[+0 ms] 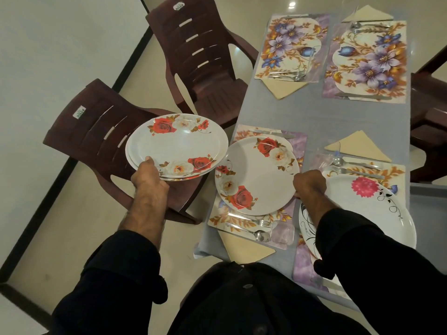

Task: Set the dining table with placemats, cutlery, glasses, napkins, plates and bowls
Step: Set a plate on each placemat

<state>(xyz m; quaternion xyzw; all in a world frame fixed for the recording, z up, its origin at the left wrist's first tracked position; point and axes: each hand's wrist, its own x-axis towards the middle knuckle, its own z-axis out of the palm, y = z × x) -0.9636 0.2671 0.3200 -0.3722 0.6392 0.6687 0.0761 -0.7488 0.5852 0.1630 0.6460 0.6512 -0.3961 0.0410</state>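
The left hand [147,175] grips a stack of rose plates [176,146] off the desk edge, mid-left; a tilt could slide them. The right hand [309,183] pinches the rose plate [256,176] on its placemat [298,141], centre frame.

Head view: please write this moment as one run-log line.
left hand: holds plate stack | right hand: grips rose plate on placemat | far placemats: no plates

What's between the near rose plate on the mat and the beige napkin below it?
Head view: a fork and spoon lie on the placemat between the rose plate and napkin.
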